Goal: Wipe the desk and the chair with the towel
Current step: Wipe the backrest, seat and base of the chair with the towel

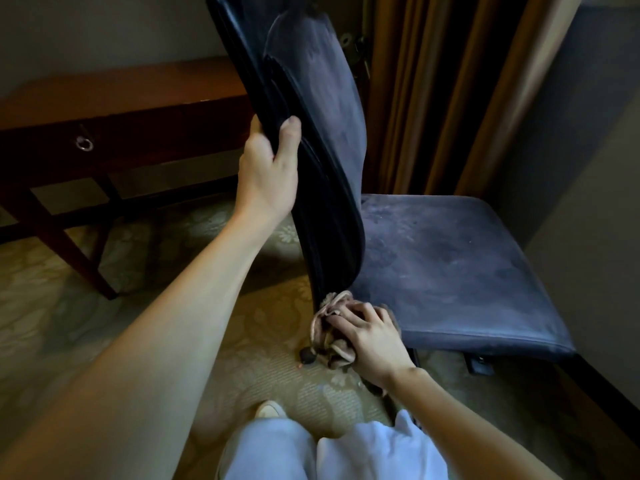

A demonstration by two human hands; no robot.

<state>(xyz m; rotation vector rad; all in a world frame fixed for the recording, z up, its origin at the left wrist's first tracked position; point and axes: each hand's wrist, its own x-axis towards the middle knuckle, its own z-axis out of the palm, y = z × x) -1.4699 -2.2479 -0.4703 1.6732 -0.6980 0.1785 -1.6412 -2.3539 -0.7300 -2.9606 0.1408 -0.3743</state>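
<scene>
Head view: left hand (268, 171) grips the chair (450, 258) back, steadying it; right hand (372, 337) clutches the bunched towel (327, 332) against the frame just below. Brace firmly, wipe downward (worktop (121, 95) sits beyond the left hand).

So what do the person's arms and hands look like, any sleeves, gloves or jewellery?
Both arms are bare as far as the frame shows, no sleeves in view. The left hand and right hand wear no gloves, and no watch, bracelet or ring shows. Lower down are pale trousers and a light shoe.
</scene>
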